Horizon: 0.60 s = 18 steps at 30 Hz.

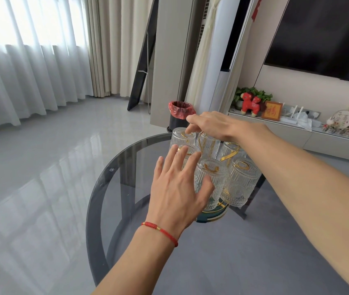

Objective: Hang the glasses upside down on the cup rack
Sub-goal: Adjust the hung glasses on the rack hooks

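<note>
My left grip [178, 188] hovers released, right grip [209, 124] fingertips touching far ribbed clear glasses [241, 179] hung inverted on the gold rack [230, 155].

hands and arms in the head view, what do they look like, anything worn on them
Both forearms are bare, with no sleeves showing. The left hand has a thin red cord bracelet round the wrist, with small gold beads on it. The right hand and its wrist show no bracelet, watch or glove. No rings can be seen on the fingers of either hand.
</note>
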Motion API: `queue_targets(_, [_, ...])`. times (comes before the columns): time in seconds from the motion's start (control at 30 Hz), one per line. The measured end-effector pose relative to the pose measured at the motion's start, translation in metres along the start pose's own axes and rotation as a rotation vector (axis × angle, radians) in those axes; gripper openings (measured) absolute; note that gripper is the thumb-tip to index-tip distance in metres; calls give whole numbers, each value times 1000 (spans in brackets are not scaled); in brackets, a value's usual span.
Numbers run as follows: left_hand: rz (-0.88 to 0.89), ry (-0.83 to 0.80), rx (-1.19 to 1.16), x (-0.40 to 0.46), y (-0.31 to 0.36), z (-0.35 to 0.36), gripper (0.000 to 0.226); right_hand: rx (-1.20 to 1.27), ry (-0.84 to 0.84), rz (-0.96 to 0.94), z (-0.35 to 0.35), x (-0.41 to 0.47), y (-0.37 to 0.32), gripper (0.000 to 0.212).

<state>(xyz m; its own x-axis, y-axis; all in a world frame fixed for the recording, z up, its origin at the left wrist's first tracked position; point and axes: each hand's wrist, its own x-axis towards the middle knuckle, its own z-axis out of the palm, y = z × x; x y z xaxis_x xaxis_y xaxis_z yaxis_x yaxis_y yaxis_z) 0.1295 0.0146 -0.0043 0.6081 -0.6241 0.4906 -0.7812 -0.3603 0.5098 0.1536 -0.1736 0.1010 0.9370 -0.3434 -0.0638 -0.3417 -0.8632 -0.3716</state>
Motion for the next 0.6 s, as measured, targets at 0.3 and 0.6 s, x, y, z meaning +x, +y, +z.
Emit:
queue_targets(0.3, [-23,23,-3,2,-3,1,54,-80,-25,16,2,-3,-3,67])
queue_targets(0.6, [-90,32,-72,7,-9,-2,52,-129,136,-106,12,-9,7,67])
